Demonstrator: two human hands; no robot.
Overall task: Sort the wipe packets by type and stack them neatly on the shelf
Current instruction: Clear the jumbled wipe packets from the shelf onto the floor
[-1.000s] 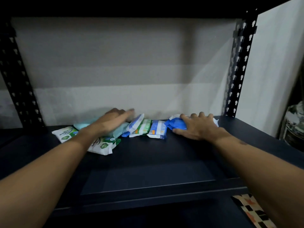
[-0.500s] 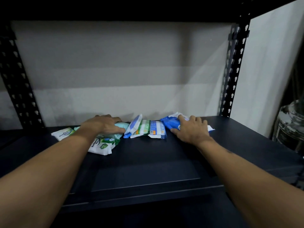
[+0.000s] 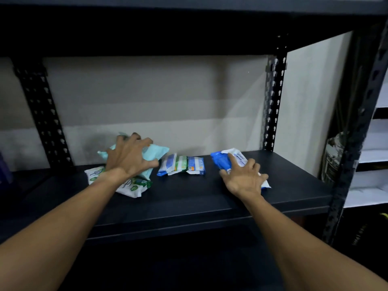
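Gripping the pale teal soft packet (image 3: 157,151), left hand (image 3: 130,158) fingers should lift cleanly; right hand (image 3: 243,178) fingers, spread, press the blue-white plastic packet (image 3: 220,160).

One wide-angle view, worn on the head, stands in front of the shelf (image 3: 189,202) and faces forward and a little down into its bay, square to the back wall (image 3: 168,106). The eye sits between this board and the upper board (image 3: 189,28), which fills the top of the frame. The shelf's front edge crosses the lower middle, rising slightly toward the right. The rear uprights (image 3: 273,101) frame the wall, and the front right upright (image 3: 357,148) bows at the frame's edge. The view is near: both forearms enter from the bottom corners, and the left hand (image 3: 130,158) reaches a teal packet (image 3: 156,151) near the back edge, the right hand (image 3: 243,177) a blue packet (image 3: 222,159) there.
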